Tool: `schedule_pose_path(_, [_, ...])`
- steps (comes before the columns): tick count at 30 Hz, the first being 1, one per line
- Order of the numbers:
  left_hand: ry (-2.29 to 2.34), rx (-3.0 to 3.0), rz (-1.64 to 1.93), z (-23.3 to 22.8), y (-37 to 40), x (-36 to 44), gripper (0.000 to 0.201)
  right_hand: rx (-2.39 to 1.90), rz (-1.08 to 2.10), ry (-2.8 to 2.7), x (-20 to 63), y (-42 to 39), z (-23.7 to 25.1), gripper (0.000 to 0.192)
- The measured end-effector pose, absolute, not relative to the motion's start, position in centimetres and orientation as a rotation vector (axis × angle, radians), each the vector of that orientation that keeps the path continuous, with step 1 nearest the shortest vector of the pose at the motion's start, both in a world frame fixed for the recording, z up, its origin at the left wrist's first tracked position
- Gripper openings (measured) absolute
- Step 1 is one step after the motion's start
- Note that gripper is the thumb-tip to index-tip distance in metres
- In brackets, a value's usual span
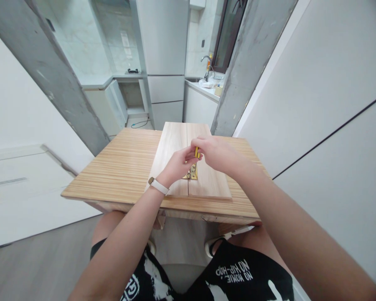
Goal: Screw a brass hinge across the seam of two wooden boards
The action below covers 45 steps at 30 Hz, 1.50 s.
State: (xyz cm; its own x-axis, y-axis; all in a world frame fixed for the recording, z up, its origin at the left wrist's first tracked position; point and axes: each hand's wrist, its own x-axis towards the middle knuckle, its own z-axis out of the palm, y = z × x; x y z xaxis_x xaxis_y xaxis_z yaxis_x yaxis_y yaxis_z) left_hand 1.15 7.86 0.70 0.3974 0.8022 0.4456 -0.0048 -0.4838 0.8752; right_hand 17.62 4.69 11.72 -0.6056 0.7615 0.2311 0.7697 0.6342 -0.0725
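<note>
Two hands, the left (pixel 178 165) and the right (pixel 217 152), meet at the middle of the frame. One yellow tool (pixel 196 152) sits between them. One brass hinge (pixel 192 172) lies just below it. Two boards (pixel 175 146) lie side by side on one surface (pixel 122 167). One watch (pixel 158 185) is at centre. One faucet (pixel 206 62) stands in the upper middle.
</note>
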Motion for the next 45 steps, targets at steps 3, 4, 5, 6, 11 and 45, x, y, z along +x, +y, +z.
schedule_pose_path(3, [0.741, 1.839, 1.209, 0.8, 7.5, 1.1, 0.022, -1.277, 0.012, -2.566, 17.8, 4.6, 11.4, 0.025])
schedule_pose_path(4, [0.769, 1.867, 1.219, 0.8, 7.4, 1.1, 0.019, -1.310, 0.015, -2.529, 17.9, 4.6, 11.4, 0.025])
schedule_pose_path(5, [0.804, 1.902, 1.231, 0.8, 7.3, 1.2, 0.016, -1.350, -0.002, -2.486, 17.9, 4.5, 11.4, 0.026])
schedule_pose_path(6, [0.842, 1.936, 1.243, 0.8, 7.3, 1.2, 0.014, -1.399, -0.040, -2.442, 17.9, 4.3, 11.4, 0.029])
schedule_pose_path(11, [0.947, 1.952, 1.316, 0.7, 7.3, 1.6, 0.015, -1.664, -0.325, -2.311, 17.2, 3.7, 12.2, 0.034])
schedule_pose_path(45, [0.750, 1.859, 1.182, 1.0, 7.7, 0.9, 0.025, -1.345, 0.020, -2.572, 17.6, 4.1, 12.8, 0.031])
